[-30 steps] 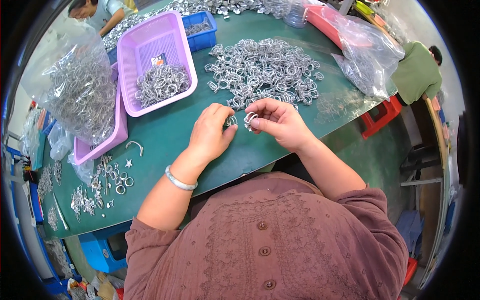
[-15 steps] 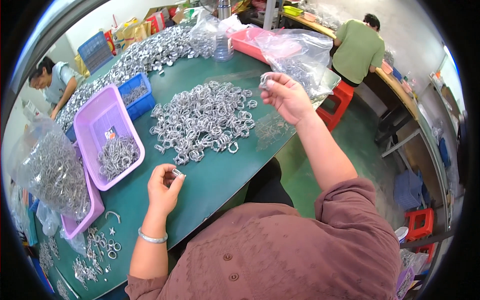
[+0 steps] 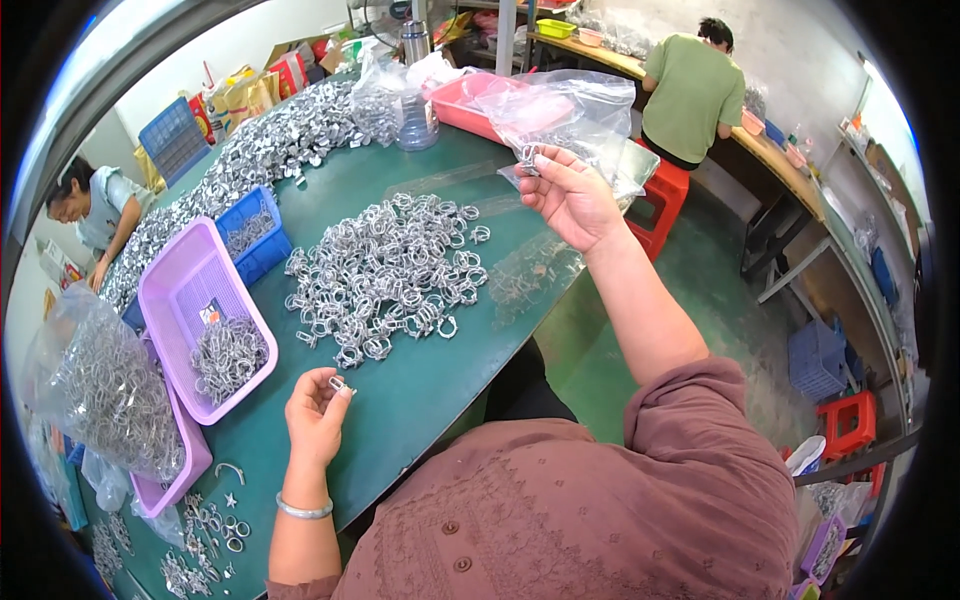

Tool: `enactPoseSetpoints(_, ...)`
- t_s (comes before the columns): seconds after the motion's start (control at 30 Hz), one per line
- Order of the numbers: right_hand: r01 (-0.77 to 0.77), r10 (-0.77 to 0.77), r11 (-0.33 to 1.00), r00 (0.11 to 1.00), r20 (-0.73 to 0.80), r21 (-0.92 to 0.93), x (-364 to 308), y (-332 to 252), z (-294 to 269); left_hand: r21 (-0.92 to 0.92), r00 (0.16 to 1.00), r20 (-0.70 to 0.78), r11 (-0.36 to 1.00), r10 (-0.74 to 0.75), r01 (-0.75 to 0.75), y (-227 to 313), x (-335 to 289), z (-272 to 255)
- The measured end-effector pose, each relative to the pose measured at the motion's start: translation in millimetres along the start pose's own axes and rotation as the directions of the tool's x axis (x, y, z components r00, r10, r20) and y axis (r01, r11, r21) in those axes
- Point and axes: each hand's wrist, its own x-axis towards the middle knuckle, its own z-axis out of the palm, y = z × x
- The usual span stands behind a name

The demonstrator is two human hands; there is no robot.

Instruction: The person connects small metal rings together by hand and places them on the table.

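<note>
A small metal ring (image 3: 338, 384) is sitting pinched between the fingertips of the left hand (image 3: 316, 415), low and left of the frame's centre, just above the green bench (image 3: 420, 390). It is silvery, and its exact shape is too small to make out. A second metal piece (image 3: 527, 157), also silvery, is being held at the fingertips of the right hand (image 3: 572, 198), raised in the upper middle of the frame, right against a clear plastic bag (image 3: 580, 110). Between the two hands, a loose heap of similar rings (image 3: 385, 275) is lying spread on the bench.
</note>
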Motion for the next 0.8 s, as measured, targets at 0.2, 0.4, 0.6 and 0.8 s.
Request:
enactPoseSetpoints(0.2, -0.025, 0.025, 0.997, 1.000, 0.005, 0.068, 5, 5, 6, -0.007, 1.000, 0.014, 1.000, -0.012, 0.012, 3, -3, 0)
enactPoseSetpoints(0.4, -0.027, 0.022, 0.996, 0.998, 0.058, 0.081, 7, 12, 8, 0.001, 0.999, 0.032, 1.000, -0.028, 0.027, 4, -5, 0)
enactPoseSetpoints(0.6, -0.022, 0.023, 0.997, 1.000, -0.006, 0.073, 12, 13, 7, -0.018, 0.999, 0.033, 1.000, -0.007, 0.007, 3, -4, 1)
enactPoseSetpoints(0.8, 0.218, -0.286, 0.733, 0.958, -0.001, -0.645, 77, -27, -1, 0.003, 1.000, -0.009, 1.000, 0.009, -0.009, -4, -7, -3)
